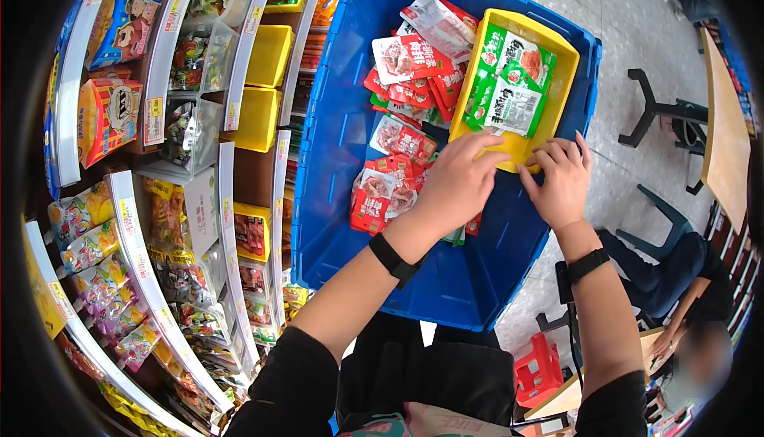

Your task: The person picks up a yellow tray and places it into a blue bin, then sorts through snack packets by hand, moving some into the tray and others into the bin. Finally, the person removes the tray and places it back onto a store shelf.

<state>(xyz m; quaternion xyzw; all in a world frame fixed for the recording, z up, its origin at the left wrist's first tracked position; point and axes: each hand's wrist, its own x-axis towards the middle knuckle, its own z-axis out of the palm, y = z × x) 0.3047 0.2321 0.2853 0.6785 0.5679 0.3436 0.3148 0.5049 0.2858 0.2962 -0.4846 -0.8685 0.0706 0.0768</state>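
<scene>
A yellow bin (567, 79) sits tilted inside the right part of a blue crate (342, 119). Two or more green snack packets (513, 107) with white panels lie in the bin. My left hand (461, 176) is at the bin's near left corner, fingers bent together beside the lowest packet's edge; whatever they pinch is hidden. On the near right corner, my right hand (559, 178) has its thumb and curled fingers around the yellow rim. Red and white snack packets (410, 59) are heaped in the crate left of the bin, with more red packets (382, 190) beside my left wrist.
Shelves with bagged snacks (111, 122) and yellow bins (256, 119) stand close on the left. To the right are a grey tiled floor, a wooden table (726, 134), a red stool (537, 371) and a seated person (676, 278).
</scene>
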